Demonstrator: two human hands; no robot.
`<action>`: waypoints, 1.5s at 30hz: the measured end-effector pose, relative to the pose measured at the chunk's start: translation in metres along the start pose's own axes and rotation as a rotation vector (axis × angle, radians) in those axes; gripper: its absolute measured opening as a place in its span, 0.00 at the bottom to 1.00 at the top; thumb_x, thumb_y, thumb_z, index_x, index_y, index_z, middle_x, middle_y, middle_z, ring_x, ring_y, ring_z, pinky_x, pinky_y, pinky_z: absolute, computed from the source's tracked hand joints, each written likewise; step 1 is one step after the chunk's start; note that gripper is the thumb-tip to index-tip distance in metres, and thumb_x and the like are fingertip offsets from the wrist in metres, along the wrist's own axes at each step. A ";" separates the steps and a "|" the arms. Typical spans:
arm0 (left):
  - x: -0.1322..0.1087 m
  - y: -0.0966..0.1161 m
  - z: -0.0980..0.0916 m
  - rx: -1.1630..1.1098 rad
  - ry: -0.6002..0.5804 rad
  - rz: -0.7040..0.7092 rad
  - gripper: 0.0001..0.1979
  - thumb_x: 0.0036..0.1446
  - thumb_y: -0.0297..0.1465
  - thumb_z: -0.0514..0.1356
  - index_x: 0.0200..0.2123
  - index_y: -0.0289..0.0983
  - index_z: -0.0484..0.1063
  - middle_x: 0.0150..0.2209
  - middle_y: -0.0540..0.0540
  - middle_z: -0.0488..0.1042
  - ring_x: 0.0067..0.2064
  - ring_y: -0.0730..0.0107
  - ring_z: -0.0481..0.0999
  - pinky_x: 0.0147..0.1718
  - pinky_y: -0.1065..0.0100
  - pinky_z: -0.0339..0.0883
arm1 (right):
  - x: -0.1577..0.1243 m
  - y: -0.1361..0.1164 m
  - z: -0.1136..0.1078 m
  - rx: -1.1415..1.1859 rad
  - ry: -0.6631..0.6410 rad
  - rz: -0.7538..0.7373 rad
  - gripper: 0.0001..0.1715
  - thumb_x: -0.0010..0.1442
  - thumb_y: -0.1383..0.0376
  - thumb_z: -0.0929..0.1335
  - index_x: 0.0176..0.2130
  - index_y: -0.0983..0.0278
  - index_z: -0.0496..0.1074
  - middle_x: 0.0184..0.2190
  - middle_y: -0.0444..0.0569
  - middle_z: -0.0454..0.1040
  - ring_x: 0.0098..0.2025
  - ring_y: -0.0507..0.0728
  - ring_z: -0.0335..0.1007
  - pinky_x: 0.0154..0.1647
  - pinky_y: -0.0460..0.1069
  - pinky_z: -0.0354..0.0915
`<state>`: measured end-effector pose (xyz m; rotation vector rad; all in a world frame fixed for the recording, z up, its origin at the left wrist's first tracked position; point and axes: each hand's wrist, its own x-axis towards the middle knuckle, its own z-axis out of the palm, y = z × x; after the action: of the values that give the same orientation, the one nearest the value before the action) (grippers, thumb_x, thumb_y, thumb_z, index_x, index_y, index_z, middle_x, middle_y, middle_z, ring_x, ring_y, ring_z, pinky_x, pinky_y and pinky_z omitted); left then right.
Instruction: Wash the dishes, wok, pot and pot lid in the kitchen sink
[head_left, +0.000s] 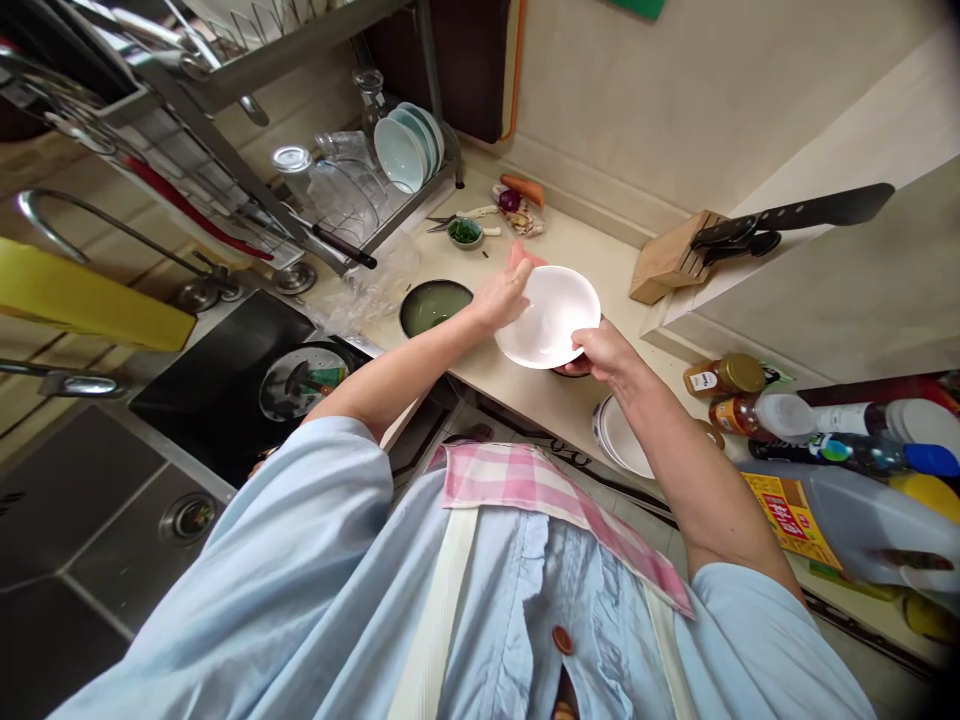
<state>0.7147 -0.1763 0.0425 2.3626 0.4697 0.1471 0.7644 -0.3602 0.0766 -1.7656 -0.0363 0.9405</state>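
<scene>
A person in a pale blue shirt [315,560] and pink-checked cloth [525,490] holds a round white ceramic dish [547,317] above a beige kitchen counter [517,395]. At far left, a metal dish rack [225,130] carries pale blue bowls [399,155]. On the counter, a dark round bowl [435,307] holds cloudy green liquid, and a small teal bowl [465,232] holds chopped green herbs. The left hand [499,298] grips one side of the dish, its fingers [525,257] wrapped behind the rim; the right hand [604,350] closes on the opposite rim. A dark rim shows just beneath the dish. Farther right stand stacked white plates [619,437] and a wooden knife block [670,258] holding a black-handled knife [795,215].
</scene>
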 end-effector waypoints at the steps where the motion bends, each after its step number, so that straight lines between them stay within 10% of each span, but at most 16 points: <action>1: 0.000 -0.009 -0.006 -0.104 0.035 0.004 0.26 0.53 0.24 0.66 0.56 0.38 0.69 0.48 0.39 0.76 0.52 0.48 0.76 0.52 0.55 0.68 | 0.002 -0.002 0.003 0.006 0.007 0.006 0.40 0.32 0.73 0.63 0.49 0.67 0.72 0.26 0.47 0.73 0.23 0.58 0.71 0.14 0.47 0.65; 11: -0.076 -0.091 -0.074 -0.677 0.586 -0.379 0.08 0.63 0.36 0.62 0.37 0.39 0.68 0.30 0.50 0.75 0.25 0.77 0.74 0.24 0.77 0.68 | 0.071 -0.017 0.059 -0.272 -0.025 -0.557 0.43 0.49 0.69 0.68 0.64 0.59 0.60 0.49 0.54 0.70 0.46 0.64 0.73 0.36 0.62 0.77; 20: -0.119 -0.105 -0.062 -0.793 0.805 -0.381 0.13 0.59 0.39 0.65 0.34 0.39 0.66 0.25 0.53 0.75 0.22 0.79 0.73 0.21 0.79 0.67 | 0.001 -0.065 0.127 -1.124 0.111 -0.967 0.39 0.64 0.76 0.55 0.71 0.59 0.51 0.59 0.59 0.64 0.55 0.65 0.71 0.55 0.63 0.71; 24: -0.127 -0.080 -0.039 -0.896 0.638 -0.376 0.16 0.59 0.44 0.65 0.35 0.38 0.67 0.25 0.52 0.75 0.22 0.78 0.74 0.20 0.78 0.68 | 0.017 -0.081 0.094 -0.854 0.195 -0.883 0.42 0.59 0.77 0.57 0.70 0.63 0.50 0.56 0.56 0.69 0.53 0.61 0.72 0.55 0.59 0.71; 31: -0.107 -0.025 0.045 -1.093 -0.045 -0.594 0.14 0.63 0.38 0.64 0.44 0.35 0.67 0.33 0.45 0.77 0.27 0.71 0.80 0.35 0.65 0.79 | 0.039 -0.034 -0.029 0.111 0.201 -0.254 0.26 0.43 0.70 0.66 0.45 0.69 0.70 0.30 0.47 0.72 0.27 0.53 0.70 0.18 0.45 0.68; 45: -0.025 0.007 0.116 -1.050 -0.187 -0.833 0.33 0.49 0.19 0.65 0.60 0.34 0.64 0.48 0.34 0.76 0.42 0.49 0.82 0.33 0.51 0.82 | -0.010 0.047 -0.106 0.363 0.425 -0.129 0.27 0.35 0.69 0.66 0.40 0.64 0.71 0.28 0.44 0.70 0.22 0.50 0.61 0.15 0.42 0.54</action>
<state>0.7205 -0.2635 -0.0381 1.0340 0.9491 -0.1818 0.8021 -0.4683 0.0552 -1.5669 0.2743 0.4321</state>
